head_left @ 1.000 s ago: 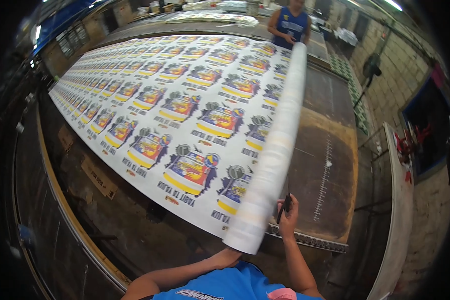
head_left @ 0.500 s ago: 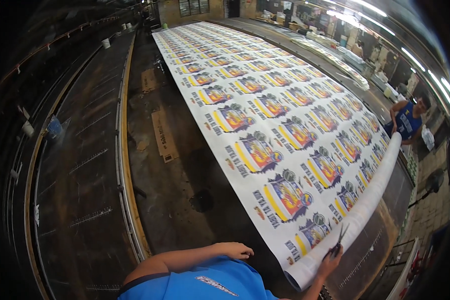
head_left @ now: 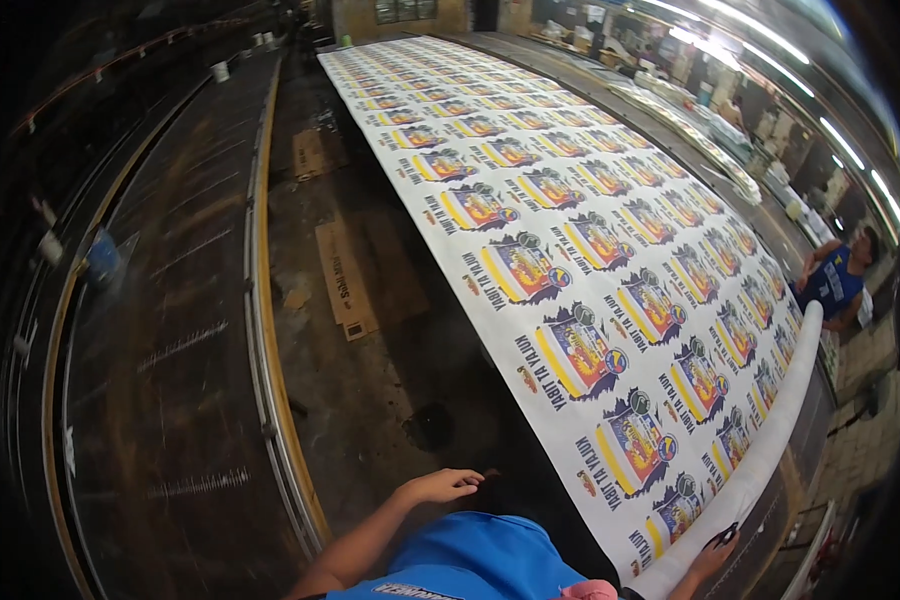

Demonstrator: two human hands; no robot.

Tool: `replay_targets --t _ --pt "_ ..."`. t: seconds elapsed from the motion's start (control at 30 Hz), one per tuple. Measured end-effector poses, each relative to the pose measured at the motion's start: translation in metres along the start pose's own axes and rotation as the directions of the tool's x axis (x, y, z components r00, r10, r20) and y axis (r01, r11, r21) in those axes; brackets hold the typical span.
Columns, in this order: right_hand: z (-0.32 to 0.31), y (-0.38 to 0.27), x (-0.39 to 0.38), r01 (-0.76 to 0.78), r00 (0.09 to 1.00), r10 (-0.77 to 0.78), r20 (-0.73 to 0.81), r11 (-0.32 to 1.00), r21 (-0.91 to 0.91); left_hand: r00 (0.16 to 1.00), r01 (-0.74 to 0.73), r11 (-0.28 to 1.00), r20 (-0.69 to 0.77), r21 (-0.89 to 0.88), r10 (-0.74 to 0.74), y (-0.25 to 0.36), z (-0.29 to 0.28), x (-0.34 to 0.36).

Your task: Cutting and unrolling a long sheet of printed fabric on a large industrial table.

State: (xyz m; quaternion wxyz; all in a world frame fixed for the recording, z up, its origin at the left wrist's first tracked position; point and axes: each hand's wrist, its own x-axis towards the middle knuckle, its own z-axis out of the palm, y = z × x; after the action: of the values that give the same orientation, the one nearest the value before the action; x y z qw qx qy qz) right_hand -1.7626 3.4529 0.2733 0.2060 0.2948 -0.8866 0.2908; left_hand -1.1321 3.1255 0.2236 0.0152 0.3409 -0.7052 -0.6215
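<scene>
A long white sheet (head_left: 530, 250) printed with repeated red, yellow and dark emblems covers the table, ending at the right in a thick white roll (head_left: 775, 430). My right hand (head_left: 716, 555) is closed on black-handled scissors (head_left: 732, 532) against the near end of the roll, their blades along it. My left hand (head_left: 448, 485) hangs off the table's near long side, left of the sheet, fingers loosely apart and nothing visible in it.
A co-worker (head_left: 835, 280) in a blue jersey stands at the roll's far end. A dark table (head_left: 160, 330) with metal rails runs along my left. Cardboard (head_left: 335, 275) lies on the floor between the tables. A white bucket (head_left: 220, 70) sits at the far left.
The view has swung left along the printed sheet. My left hand has come away from the roll's near end to the left. My right hand still holds the scissors.
</scene>
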Motion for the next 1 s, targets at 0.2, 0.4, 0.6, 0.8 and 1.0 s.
replay_targets --t 0.2,0.4,0.6,0.8,1.0 --pt "0.104 -0.069 0.018 -0.445 0.889 0.437 -0.137 0.755 -0.481 0.977 0.077 0.994 -0.192 -0.075 -0.09 -0.026 -0.155 0.006" --pt "0.302 -0.186 -0.012 -0.508 0.853 0.515 0.086 0.778 0.369 0.893 0.293 0.956 -0.357 0.0 -0.274 -0.098 -0.32 -0.016" --pt "0.451 -0.38 0.023 -0.359 0.932 0.358 0.058 0.933 0.016 0.703 0.444 0.89 -0.575 -0.105 -0.419 -0.196 -0.396 -0.086" --pt "0.593 -0.599 0.051 -0.13 0.969 0.116 0.219 0.99 0.051 0.613 0.519 0.661 -0.302 -0.542 -0.73 -0.294 -0.419 -0.076" --pt "0.692 -0.829 0.042 -0.014 0.959 -0.049 0.28 0.976 0.219 0.613 -0.02 0.561 -0.453 -0.828 -0.648 -0.281 -0.617 0.038"
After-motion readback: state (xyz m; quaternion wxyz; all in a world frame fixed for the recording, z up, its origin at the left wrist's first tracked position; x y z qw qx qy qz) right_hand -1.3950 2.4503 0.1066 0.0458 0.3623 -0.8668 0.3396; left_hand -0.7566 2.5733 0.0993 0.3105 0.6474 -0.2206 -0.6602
